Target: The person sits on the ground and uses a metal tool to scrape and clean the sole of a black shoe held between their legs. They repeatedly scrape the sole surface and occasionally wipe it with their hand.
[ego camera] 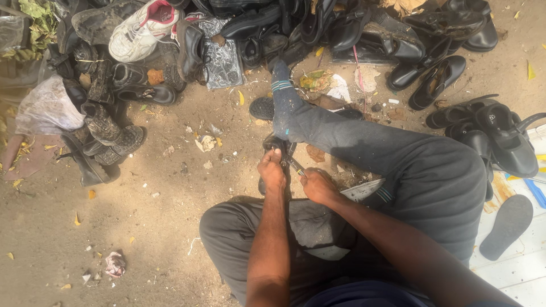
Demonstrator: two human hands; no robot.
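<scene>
Head view, looking down at a seated person on bare sandy ground (142, 227).

Containers: a crumpled whitish plastic bag (48, 108) lies at the left edge among dark boots; its contents cannot be made out. A second clear plastic bag (11, 28) sits in the top left corner beside green leaves, its contents also unclear.

Work piece: a small black shoe (276, 145) rests on the ground just beside the person's outstretched leg in dark grey trousers (398, 159), near the knee. It looks worn and dusty, and most of it is hidden under the hands. The left hand (272, 170) presses down on top of it, fingers curled closed around its upper edge. The right hand (317, 185) is closed around a thin metal tool (294, 165), whose tip points at the shoe, just beside the left hand. What kind of tool it is cannot be told.

Surroundings: a heap of black leather shoes and sandals (341, 28) runs along the top of the view, with one white sneaker with a pink lining (139, 28) among them. More black sandals (495, 136) lie at the right. A loose dark grey sole (506, 224) lies on a pale board (512, 267) at the lower right. Yellow leaf scraps and paper bits dot the ground.
</scene>
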